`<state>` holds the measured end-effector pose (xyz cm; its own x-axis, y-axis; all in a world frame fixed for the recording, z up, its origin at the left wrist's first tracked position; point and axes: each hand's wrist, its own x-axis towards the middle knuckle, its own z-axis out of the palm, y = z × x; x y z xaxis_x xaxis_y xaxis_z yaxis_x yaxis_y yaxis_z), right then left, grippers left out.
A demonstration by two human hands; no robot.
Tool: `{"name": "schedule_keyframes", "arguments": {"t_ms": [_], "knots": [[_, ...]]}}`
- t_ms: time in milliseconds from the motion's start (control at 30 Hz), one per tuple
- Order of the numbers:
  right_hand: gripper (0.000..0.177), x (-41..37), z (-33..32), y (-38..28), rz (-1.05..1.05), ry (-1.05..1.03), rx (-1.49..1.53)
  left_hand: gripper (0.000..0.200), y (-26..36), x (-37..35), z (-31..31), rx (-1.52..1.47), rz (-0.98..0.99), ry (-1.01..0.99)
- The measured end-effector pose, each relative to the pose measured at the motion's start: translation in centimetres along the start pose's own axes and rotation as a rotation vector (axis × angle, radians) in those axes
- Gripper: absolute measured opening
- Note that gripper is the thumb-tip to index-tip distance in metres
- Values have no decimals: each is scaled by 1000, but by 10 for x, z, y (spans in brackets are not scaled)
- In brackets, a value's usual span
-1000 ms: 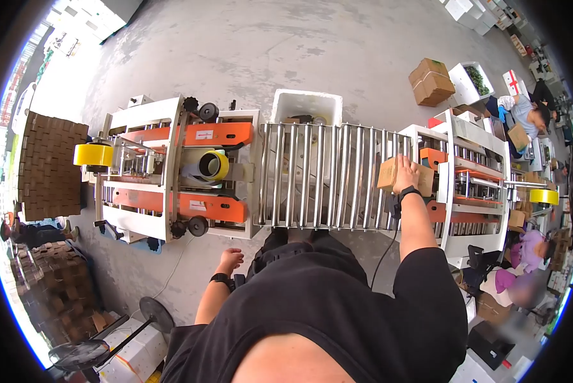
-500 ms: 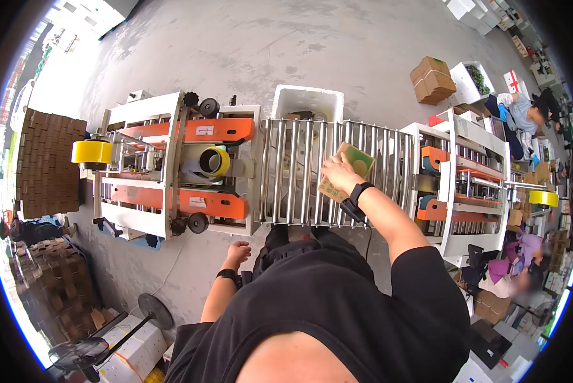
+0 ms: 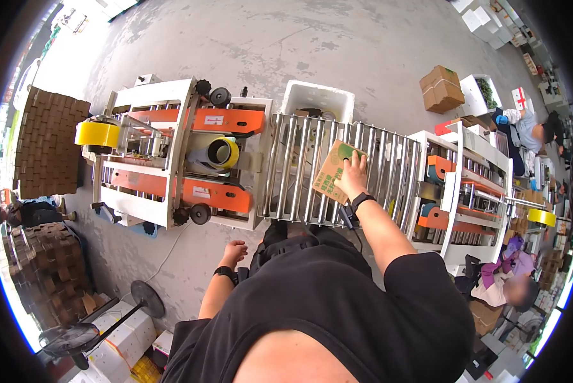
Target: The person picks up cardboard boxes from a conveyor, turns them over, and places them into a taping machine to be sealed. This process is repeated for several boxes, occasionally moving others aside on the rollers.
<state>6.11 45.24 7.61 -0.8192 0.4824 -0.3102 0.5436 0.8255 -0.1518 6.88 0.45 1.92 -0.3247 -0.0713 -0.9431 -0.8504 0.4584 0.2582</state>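
Right hand (image 3: 353,175): laid on the top face of the carton, fingers extended and a little apart, pointing away from the body; whether the edge is gripped or only pressed cannot be told from this height.
Right arm: stretched forward and slightly inward, elbow nearly straight, a black wristband (image 3: 362,202) worn at the wrist.
Left hand (image 3: 234,250): hung low beside the hip, fingers loosely curled, nothing held or touched.
Left arm: bent slightly, kept close to the body, a dark band (image 3: 223,272) worn at the wrist.
Carton (image 3: 328,180): brown cardboard with green print, set askew on the rollers near the middle of the conveyor, under the right hand.
Roller conveyor (image 3: 296,175): steel rollers, run between two machines, directly in front of the person.
Tape machine (image 3: 171,156): white and orange, joined to the conveyor's left end, a yellow tape roll (image 3: 224,153) mounted on top.
Second machine (image 3: 468,185): same colours, placed at the conveyor's right end.
Foam box (image 3: 318,100): white, stood on the floor just beyond the conveyor.
Flat cardboard stack (image 3: 47,147): piled at the far left.
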Motion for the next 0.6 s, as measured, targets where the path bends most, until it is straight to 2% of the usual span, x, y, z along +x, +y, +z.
{"name": "schedule_keyframes", "arguments": {"t_ms": [167, 267, 300, 400, 600], "knots": [[73, -9, -18, -12, 113, -33, -59, 30, 12, 5, -2, 42, 41, 2], [75, -6, -14, -6, 170, -115, 223, 31, 4, 10, -9, 42, 39, 11], [75, -3, 13, 3, 79, 68, 123, 30, 2, 10, -12, 34, 33, 14], [75, 1, 11, -6, 123, -1, 95, 29, -2, 1, -21, 23, 12, 34], [72, 15, 13, -33, 12, 32, 48, 28, -8, -8, -41, -23, 4, 78]]}}
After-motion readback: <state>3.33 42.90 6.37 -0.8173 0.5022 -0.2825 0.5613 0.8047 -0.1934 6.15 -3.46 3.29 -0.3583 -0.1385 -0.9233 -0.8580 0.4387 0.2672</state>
